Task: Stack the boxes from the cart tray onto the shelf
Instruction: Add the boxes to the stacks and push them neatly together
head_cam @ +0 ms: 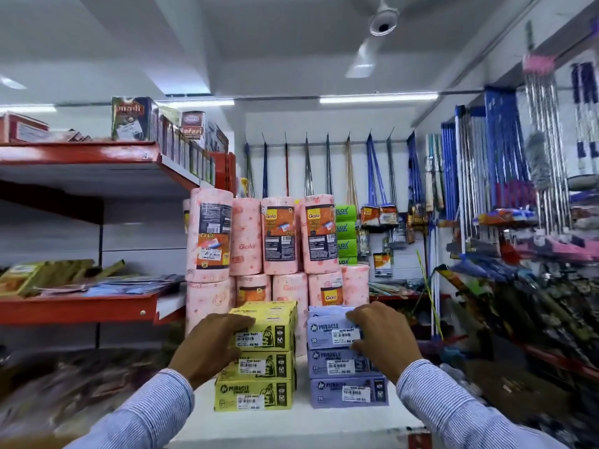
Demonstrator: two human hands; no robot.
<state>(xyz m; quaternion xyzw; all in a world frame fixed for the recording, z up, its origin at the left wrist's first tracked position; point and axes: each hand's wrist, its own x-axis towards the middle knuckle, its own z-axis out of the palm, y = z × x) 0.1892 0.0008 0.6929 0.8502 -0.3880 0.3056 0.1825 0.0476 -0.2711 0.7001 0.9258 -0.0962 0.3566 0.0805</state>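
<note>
Both hands settled the top boxes of two stacks on the white shelf.

The left hand [214, 343] wrapped the left side of the top yellow box [264, 325], fingers closed on it; the right hand [381, 335] gripped the top lilac box [334, 328], fingers curled over its far right corner. Each stack stood three high on the shelf [304, 416], side by side, just in front of pink kitchen towel rolls [278, 234]. The lilac top box looked slightly askew, so squaring its edges with the box below before letting go would likely keep the stack steady. The cart tray was not in view.
</note>
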